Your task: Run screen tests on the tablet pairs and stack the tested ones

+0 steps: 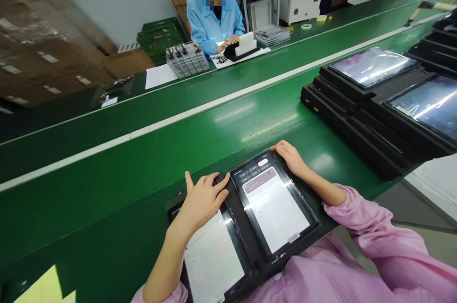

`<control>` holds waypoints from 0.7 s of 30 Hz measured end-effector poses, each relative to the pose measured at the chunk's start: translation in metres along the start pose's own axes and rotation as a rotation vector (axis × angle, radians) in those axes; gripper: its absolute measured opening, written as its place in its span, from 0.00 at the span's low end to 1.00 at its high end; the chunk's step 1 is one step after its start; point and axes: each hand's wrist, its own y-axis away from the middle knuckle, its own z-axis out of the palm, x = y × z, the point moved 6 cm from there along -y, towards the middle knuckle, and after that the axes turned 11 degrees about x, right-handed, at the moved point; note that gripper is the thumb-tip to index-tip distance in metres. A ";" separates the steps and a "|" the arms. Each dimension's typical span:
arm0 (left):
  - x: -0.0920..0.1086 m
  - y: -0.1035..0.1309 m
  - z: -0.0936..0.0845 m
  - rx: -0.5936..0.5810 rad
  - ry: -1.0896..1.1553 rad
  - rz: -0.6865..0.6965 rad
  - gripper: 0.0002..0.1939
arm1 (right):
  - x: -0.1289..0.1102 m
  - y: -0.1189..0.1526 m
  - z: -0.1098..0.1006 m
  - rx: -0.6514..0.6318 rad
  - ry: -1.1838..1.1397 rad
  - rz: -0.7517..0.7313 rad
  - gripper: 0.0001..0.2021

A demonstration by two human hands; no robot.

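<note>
Two lit tablets lie side by side in a black foam tray [237, 208] at the near edge of the green bench. My left hand [205, 196] is over the top of the left tablet [214, 255], fingers spread, with fingertips reaching the strip between the tablets. The right tablet [273, 203] shows a menu with a mauve panel on its screen. At that tablet's upper right corner, my right hand [289, 155] rests against the tray edge with its fingers curled over the rim.
Stacked black trays with tablets [371, 67] stand at the right. Across the green bench [160, 151], a person in a blue jacket [216, 17] works beside a stack of clear trays [187, 59]. Yellow paper [43, 288] lies lower left.
</note>
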 end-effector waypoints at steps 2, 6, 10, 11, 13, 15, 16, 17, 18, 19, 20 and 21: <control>-0.001 0.001 0.001 0.022 -0.009 0.019 0.27 | 0.001 -0.001 0.004 -0.025 -0.307 0.109 0.24; -0.005 -0.001 0.006 0.062 -0.049 0.053 0.26 | -0.005 0.002 0.026 -0.229 -0.765 0.282 0.26; -0.014 -0.004 0.011 0.009 0.001 0.052 0.28 | -0.003 0.000 0.019 -0.159 -0.564 0.160 0.31; -0.018 -0.005 0.011 -0.005 0.038 0.043 0.28 | -0.005 -0.001 0.012 -0.112 -0.408 0.072 0.31; -0.029 -0.005 0.008 -0.024 0.132 0.006 0.29 | -0.012 0.000 0.000 -0.059 -0.084 -0.143 0.31; -0.041 -0.004 0.004 -0.044 0.233 -0.042 0.30 | -0.023 0.005 -0.005 -0.080 0.130 -0.353 0.30; -0.047 -0.003 0.003 -0.058 0.278 -0.063 0.30 | -0.027 0.008 -0.004 -0.110 0.190 -0.439 0.30; -0.052 -0.002 0.002 -0.072 0.317 -0.075 0.29 | -0.030 0.011 -0.003 -0.143 0.238 -0.508 0.31; -0.055 -0.001 0.001 -0.085 0.349 -0.078 0.29 | -0.031 0.014 -0.001 -0.171 0.287 -0.557 0.31; -0.057 -0.001 0.001 -0.092 0.375 -0.074 0.27 | -0.031 0.015 0.001 -0.190 0.340 -0.584 0.30; -0.059 -0.001 0.001 -0.092 0.394 -0.068 0.25 | -0.030 0.016 0.003 -0.205 0.392 -0.591 0.29; -0.059 -0.001 0.000 -0.087 0.407 -0.062 0.23 | -0.028 0.017 0.004 -0.217 0.435 -0.585 0.28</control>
